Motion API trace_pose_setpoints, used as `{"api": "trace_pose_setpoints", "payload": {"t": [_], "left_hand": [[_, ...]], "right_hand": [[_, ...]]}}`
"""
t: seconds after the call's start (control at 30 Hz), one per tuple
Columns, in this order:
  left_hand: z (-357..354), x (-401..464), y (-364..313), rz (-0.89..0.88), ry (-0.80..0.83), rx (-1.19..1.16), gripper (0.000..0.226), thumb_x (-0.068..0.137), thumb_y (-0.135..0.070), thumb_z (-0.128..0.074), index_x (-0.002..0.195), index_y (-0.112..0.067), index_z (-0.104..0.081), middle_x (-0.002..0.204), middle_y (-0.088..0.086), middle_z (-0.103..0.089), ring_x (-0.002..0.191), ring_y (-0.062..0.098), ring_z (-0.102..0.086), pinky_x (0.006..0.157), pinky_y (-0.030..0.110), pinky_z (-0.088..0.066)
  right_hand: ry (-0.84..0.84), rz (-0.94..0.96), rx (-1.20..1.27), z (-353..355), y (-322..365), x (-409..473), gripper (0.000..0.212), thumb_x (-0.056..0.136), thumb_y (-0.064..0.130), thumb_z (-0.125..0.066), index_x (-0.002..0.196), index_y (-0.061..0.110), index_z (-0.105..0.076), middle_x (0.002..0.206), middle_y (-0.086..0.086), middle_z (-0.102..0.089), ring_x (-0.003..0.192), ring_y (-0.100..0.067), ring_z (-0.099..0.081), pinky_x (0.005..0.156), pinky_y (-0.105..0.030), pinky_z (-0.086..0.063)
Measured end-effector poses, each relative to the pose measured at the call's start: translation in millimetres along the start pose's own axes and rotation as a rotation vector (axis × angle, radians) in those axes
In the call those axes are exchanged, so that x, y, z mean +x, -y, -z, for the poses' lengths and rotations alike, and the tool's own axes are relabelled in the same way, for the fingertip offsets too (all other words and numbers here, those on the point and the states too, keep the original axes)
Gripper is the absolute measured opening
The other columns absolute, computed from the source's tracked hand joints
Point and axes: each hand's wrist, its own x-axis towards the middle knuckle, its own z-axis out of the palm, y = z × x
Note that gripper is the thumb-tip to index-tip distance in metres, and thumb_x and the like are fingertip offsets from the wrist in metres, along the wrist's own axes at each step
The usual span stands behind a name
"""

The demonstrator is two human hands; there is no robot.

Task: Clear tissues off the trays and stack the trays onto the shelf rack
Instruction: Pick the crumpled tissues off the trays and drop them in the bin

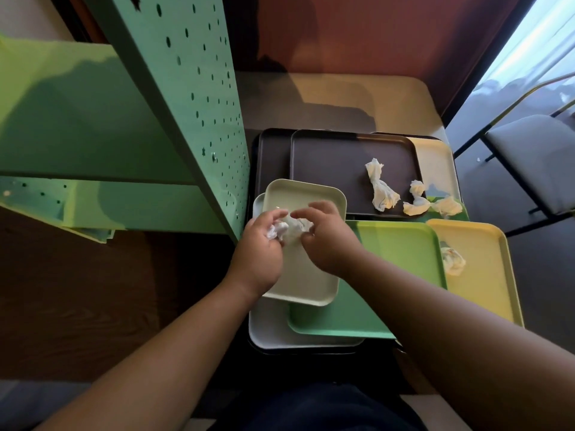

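Both forearms reach forward; the left hand (259, 244) and right hand (326, 234) pinch one crumpled tissue (289, 229) between them, directly above the pale tray (306, 194). The green shelf rack (174, 126) stands left, nearer the left hand.

a pale table (357, 98) stood against a reddish wall (389, 32). to the right, a grey-cushioned chair (535, 157) with a dark metal frame sat near a bright window (547, 48).
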Motion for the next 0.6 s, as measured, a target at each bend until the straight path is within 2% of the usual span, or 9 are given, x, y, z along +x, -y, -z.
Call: {"api": "trace_pose_setpoints", "payload": {"t": [0.1, 0.2, 0.27, 0.33, 0.37, 0.43, 0.5, 0.57, 0.6], "left_hand": [[-1.2, 2.6, -5.8, 0.011, -0.014, 0.040, 0.044, 0.089, 0.012, -0.046, 0.087, -0.026, -0.068, 0.117, 0.002, -0.055, 0.096, 0.009, -0.065, 0.091, 0.025, -0.055], [-3.9, 7.8, -6.5, 0.035, -0.057, 0.114, 0.019, 0.088, -0.002, -0.064, 0.091, -0.021, -0.064, 0.115, 0.004, -0.053, 0.102, 0.021, -0.063, 0.077, 0.020, -0.046], [-6.4, 10.5, -6.3, 0.064, -0.051, 0.136, 0.025, 0.087, -0.022, -0.075, 0.108, -0.020, -0.062, 0.119, 0.000, -0.045, 0.103, 0.015, -0.055, 0.080, 0.018, -0.041], [-10.7, 15.0, -7.2, 0.055, -0.025, 0.079, 0.036, 0.086, -0.035, -0.077, 0.115, -0.023, -0.059, 0.119, -0.002, -0.043, 0.097, 0.009, -0.053, 0.075, 0.008, -0.040], [-14.2, 17.1, -9.4, 0.042, -0.002, 0.027, 0.034, 0.087, -0.037, -0.077, 0.113, -0.024, -0.059, 0.119, -0.002, -0.046, 0.094, 0.007, -0.056, 0.071, 0.006, -0.042], [-23.6, 21.5, -14.2, 0.033, 0.068, -0.074, 0.023, 0.091, -0.034, -0.072, 0.109, -0.027, -0.060, 0.113, 0.002, -0.062, 0.090, 0.013, -0.065, 0.068, 0.019, -0.052], [-35.8, 25.7, -20.5, 0.055, 0.099, -0.103, 0.011, 0.096, -0.023, -0.065, 0.107, -0.026, -0.062, 0.097, 0.005, -0.070, 0.082, 0.020, -0.069, 0.066, 0.041, -0.061], [-48.2, 30.1, -25.7, 0.090, 0.082, -0.126, 0.011, 0.099, -0.014, -0.059, 0.101, -0.025, -0.062, 0.092, 0.003, -0.070, 0.079, 0.020, -0.070, 0.070, 0.050, -0.064], [-54.0, 32.1, -29.0, 0.111, 0.074, -0.141, 0.015, 0.099, -0.011, -0.057, 0.098, -0.024, -0.062, 0.096, 0.004, -0.070, 0.080, 0.019, -0.072, 0.069, 0.050, -0.064]], "right_hand": [[0.229, 0.024, -0.281, -3.1, -1.6, 8.4, 0.055, 0.095, 0.011, -0.050, 0.145, 0.030, -0.060, 0.163, -0.007, -0.034, 0.143, -0.032, -0.042, 0.116, -0.041, -0.041], [0.215, 0.043, -0.343, -4.9, -1.3, 6.7, 0.043, 0.096, 0.013, -0.049, 0.133, 0.018, -0.070, 0.144, -0.008, -0.056, 0.123, -0.028, -0.056, 0.104, -0.035, -0.049], [0.067, -0.099, 0.020, 0.8, 4.0, -0.2, 0.028, 0.097, 0.010, -0.054, 0.112, 0.015, -0.078, 0.112, -0.004, -0.072, 0.099, -0.023, -0.066, 0.086, -0.032, -0.054], [0.047, -0.282, 0.619, 10.4, 9.4, -9.6, 0.023, 0.094, -0.003, -0.055, 0.097, 0.011, -0.073, 0.090, -0.008, -0.073, 0.081, -0.023, -0.068, 0.077, -0.034, -0.061], [0.085, -0.333, 0.875, 16.9, 11.0, -15.3, 0.024, 0.094, -0.010, -0.053, 0.096, 0.007, -0.069, 0.087, -0.012, -0.071, 0.075, -0.023, -0.069, 0.073, -0.033, -0.063], [0.151, -0.356, 1.114, 28.9, 7.0, -21.3, 0.029, 0.093, -0.019, -0.048, 0.101, 0.003, -0.064, 0.089, -0.015, -0.070, 0.067, -0.021, -0.070, 0.066, -0.031, -0.063], [0.081, -0.358, 1.040, 41.6, -4.5, -19.3, 0.034, 0.090, -0.021, -0.048, 0.104, 0.006, -0.062, 0.100, -0.014, -0.069, 0.066, -0.020, -0.069, 0.063, -0.030, -0.061], [-0.116, -0.316, 0.664, 54.6, -27.3, -8.7, 0.033, 0.091, -0.012, -0.051, 0.108, 0.012, -0.066, 0.113, -0.010, -0.067, 0.076, -0.017, -0.067, 0.067, -0.027, -0.057], [-0.215, -0.291, 0.424, 61.7, -40.9, -0.7, 0.033, 0.092, -0.004, -0.053, 0.114, 0.015, -0.070, 0.119, -0.008, -0.065, 0.090, -0.019, -0.066, 0.077, -0.029, -0.056]]}}
